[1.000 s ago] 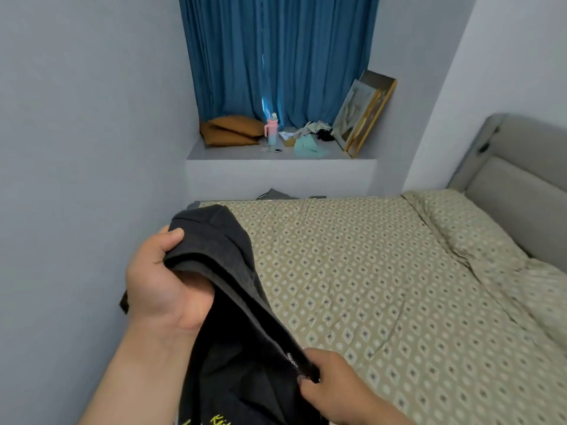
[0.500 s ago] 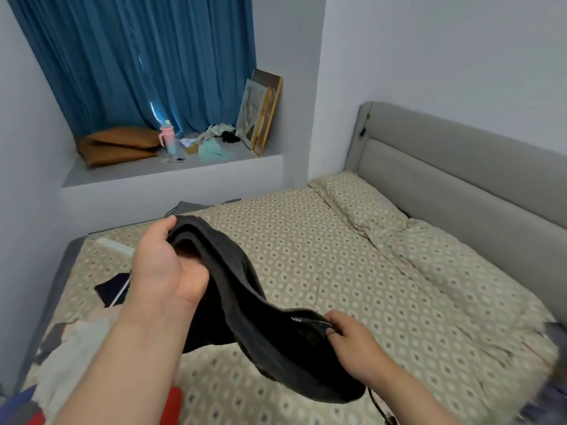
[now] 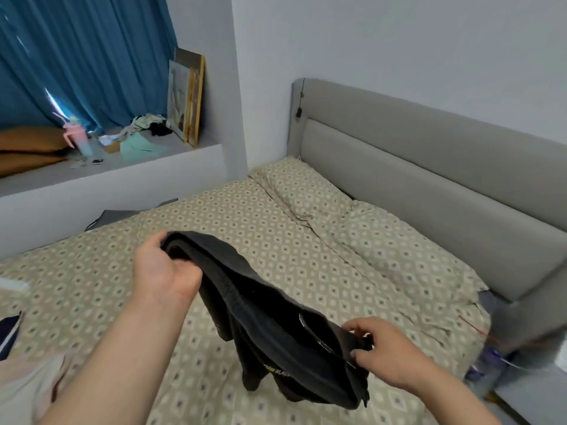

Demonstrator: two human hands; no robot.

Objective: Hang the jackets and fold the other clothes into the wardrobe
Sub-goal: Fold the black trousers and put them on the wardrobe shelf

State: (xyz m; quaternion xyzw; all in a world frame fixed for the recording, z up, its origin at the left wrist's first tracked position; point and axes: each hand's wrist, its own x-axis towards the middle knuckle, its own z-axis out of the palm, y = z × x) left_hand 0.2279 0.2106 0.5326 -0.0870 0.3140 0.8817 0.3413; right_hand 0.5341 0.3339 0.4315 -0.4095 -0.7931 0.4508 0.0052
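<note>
Head camera looks down past left hand [image 3: 165,271] across bed [image 3: 306,228].

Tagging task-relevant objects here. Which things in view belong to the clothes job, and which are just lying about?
Job: black garment, gripped by left hand and pinched by right hand; pale clothes and dark striped garment at the left of the bed.
Lying about: pink bottle, picture frames, brown cushions, blue curtain, pillows.

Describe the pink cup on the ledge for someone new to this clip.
Find the blue curtain, then drop to the grey ledge beneath it. The pink plastic cup with a straw stands there between the brown cushions and the mint-green cloth; nothing else on the ledge is pink.
</note>
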